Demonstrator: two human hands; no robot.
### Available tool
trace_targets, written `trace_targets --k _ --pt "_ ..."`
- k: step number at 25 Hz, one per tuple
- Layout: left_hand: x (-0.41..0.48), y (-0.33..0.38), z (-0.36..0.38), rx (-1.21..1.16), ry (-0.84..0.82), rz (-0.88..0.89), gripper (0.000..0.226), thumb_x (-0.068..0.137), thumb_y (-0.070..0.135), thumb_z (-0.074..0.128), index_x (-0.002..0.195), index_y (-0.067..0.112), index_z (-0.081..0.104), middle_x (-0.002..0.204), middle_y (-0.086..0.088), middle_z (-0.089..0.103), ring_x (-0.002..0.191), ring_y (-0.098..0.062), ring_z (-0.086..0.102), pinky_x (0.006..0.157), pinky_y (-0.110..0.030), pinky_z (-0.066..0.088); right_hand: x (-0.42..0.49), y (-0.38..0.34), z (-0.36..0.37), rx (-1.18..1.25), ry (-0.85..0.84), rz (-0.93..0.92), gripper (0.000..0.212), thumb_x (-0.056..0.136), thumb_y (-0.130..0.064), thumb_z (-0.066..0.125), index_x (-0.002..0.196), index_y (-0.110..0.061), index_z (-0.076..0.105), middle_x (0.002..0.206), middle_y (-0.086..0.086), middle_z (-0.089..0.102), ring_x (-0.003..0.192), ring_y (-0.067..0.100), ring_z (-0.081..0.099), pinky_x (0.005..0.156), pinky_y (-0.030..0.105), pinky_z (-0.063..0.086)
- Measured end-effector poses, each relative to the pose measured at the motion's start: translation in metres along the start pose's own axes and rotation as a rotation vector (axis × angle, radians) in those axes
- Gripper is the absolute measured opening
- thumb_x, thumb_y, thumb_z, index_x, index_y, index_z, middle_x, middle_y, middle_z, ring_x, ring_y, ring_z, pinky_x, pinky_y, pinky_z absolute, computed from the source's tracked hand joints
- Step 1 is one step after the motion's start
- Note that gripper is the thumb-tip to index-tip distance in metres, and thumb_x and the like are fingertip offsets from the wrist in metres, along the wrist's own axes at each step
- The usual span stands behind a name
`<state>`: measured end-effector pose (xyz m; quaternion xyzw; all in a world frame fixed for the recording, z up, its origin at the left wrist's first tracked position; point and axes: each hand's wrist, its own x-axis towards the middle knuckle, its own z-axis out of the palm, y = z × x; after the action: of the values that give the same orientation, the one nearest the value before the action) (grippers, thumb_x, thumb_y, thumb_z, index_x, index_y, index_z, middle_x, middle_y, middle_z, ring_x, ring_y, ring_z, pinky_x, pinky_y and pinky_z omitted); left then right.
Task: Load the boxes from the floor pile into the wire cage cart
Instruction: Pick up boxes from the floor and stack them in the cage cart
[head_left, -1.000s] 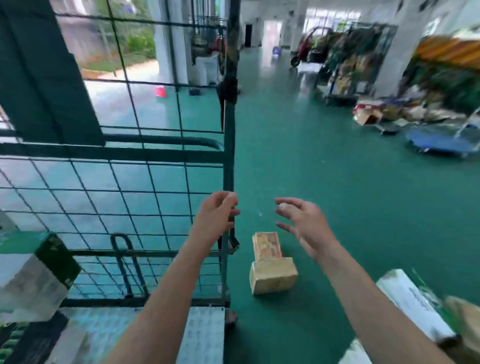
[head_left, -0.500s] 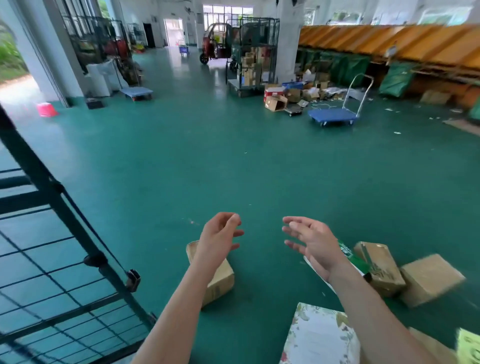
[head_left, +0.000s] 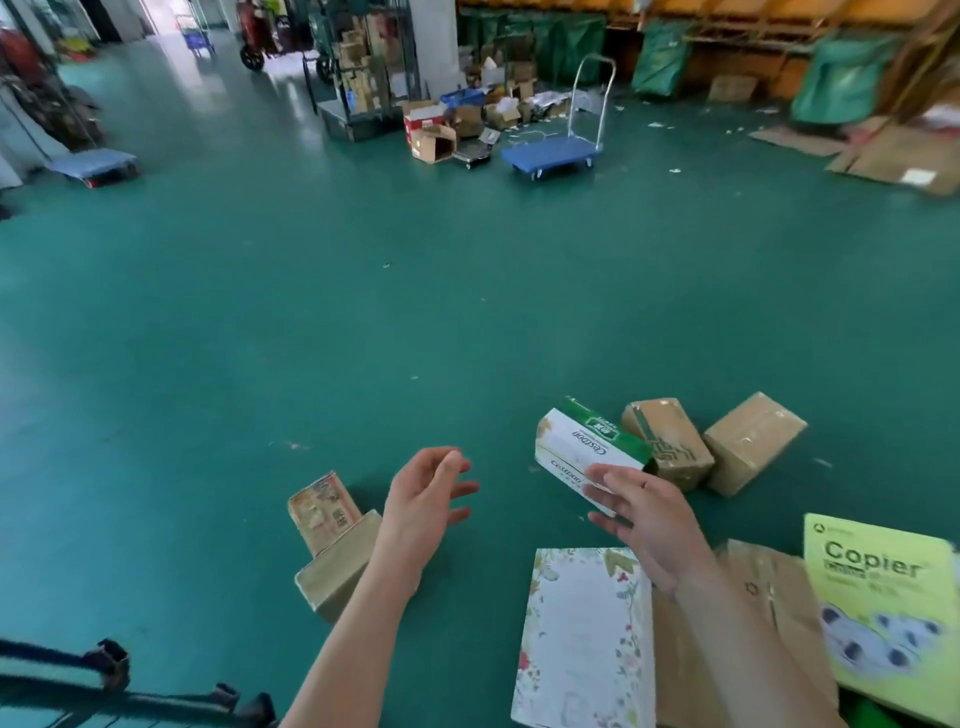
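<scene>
Boxes lie scattered on the green floor. A white and green carton (head_left: 582, 449) lies just beyond my right hand (head_left: 644, 514), which is open and empty above it. Behind the carton sit two brown boxes (head_left: 667, 441) (head_left: 753, 441). A floral white box (head_left: 584, 639), a flat brown box (head_left: 769, 587) and a yellow-green copier paper box (head_left: 878, 597) lie nearest to me. My left hand (head_left: 423, 501) hovers open over a small tan box (head_left: 332, 551). Only the wire cage cart's dark bottom edge (head_left: 104, 691) shows at lower left.
A blue platform trolley (head_left: 556, 150) stands far ahead beside loose cartons (head_left: 431, 140) and a loaded cage cart (head_left: 363, 67). Another blue trolley (head_left: 93, 163) sits far left. Flattened cardboard (head_left: 893, 156) lies far right. Wide green floor stretches between me and them.
My view has swung right, away from the wire cage toward the floor pile. Both hands stay open and empty; the right hand now hovers near the white and green carton.
</scene>
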<state>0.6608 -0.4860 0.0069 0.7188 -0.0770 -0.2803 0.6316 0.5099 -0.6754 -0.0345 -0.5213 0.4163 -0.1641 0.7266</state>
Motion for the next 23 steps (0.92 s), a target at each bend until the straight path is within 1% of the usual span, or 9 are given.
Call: trace_targets --k 3,6,10,13,15,18,21,23 --pt "0.031 0.001 0.021 0.024 -0.084 -0.012 0.018 0.104 0.028 0.053 0.111 0.017 0.066 0.111 0.000 0.073 0.093 -0.014 0.075 0.088 -0.047 0.061 0.011 0.010 -0.013 0.032 0.094 0.038 0.022 0.103 -0.015 0.056 0.109 -0.008 0.075 0.117 0.007 0.073 0.110 0.022 0.070 0.095 0.047 0.057" --pt "0.062 0.005 0.031 0.046 -0.181 -0.008 0.019 0.104 0.029 0.053 0.113 0.018 0.066 0.110 0.001 0.073 0.093 -0.014 0.075 0.087 -0.046 0.061 0.023 0.010 -0.011 0.080 0.185 0.047 0.022 0.102 -0.013 0.055 0.108 -0.007 0.075 0.117 0.011 0.073 0.110 0.025 0.069 0.097 0.049 0.056" --pt "0.112 0.023 0.026 0.079 -0.289 -0.002 0.019 0.104 0.030 0.052 0.113 0.020 0.066 0.109 0.002 0.074 0.093 -0.014 0.075 0.088 -0.046 0.061 0.043 -0.009 0.018 0.129 0.271 0.017 0.020 0.100 -0.011 0.058 0.104 -0.005 0.076 0.115 0.009 0.074 0.109 0.027 0.069 0.099 0.049 0.055" --pt "0.151 0.043 0.023 0.090 -0.351 0.018 0.018 0.105 0.029 0.051 0.110 0.021 0.066 0.107 0.003 0.075 0.093 -0.015 0.074 0.089 -0.047 0.060 0.060 -0.019 0.040 0.147 0.307 0.010 0.021 0.101 -0.012 0.056 0.105 -0.006 0.076 0.118 0.009 0.073 0.109 0.025 0.070 0.099 0.050 0.055" --pt "0.173 0.055 0.028 0.086 -0.395 0.029 0.019 0.105 0.028 0.051 0.109 0.020 0.067 0.106 0.002 0.075 0.093 -0.016 0.074 0.090 -0.046 0.060 0.071 -0.023 0.047 0.150 0.319 0.000 0.021 0.101 -0.015 0.057 0.107 -0.008 0.075 0.120 0.007 0.072 0.108 0.023 0.070 0.097 0.047 0.057" --pt "0.203 0.072 0.057 0.092 -0.471 0.036 0.020 0.105 0.028 0.051 0.109 0.019 0.068 0.106 0.001 0.075 0.095 -0.018 0.074 0.090 -0.048 0.060 0.086 -0.040 0.040 0.125 0.377 -0.019 0.019 0.099 -0.019 0.060 0.107 -0.011 0.075 0.119 0.005 0.072 0.105 0.019 0.071 0.094 0.042 0.059" --pt "0.220 0.081 0.106 0.092 -0.554 0.049 0.021 0.105 0.029 0.051 0.110 0.018 0.068 0.105 0.001 0.076 0.096 -0.019 0.075 0.091 -0.048 0.059 0.098 -0.065 0.011 0.136 0.433 -0.058 0.018 0.099 -0.017 0.060 0.110 -0.010 0.072 0.114 0.005 0.074 0.106 0.018 0.070 0.097 0.042 0.057" --pt "0.222 0.081 0.137 0.101 -0.586 0.039 0.021 0.105 0.028 0.051 0.110 0.018 0.068 0.104 0.001 0.076 0.096 -0.019 0.075 0.091 -0.048 0.059 0.103 -0.074 -0.012 0.162 0.475 -0.063 0.019 0.100 -0.017 0.059 0.113 -0.010 0.070 0.114 0.004 0.073 0.108 0.018 0.069 0.097 0.041 0.057"
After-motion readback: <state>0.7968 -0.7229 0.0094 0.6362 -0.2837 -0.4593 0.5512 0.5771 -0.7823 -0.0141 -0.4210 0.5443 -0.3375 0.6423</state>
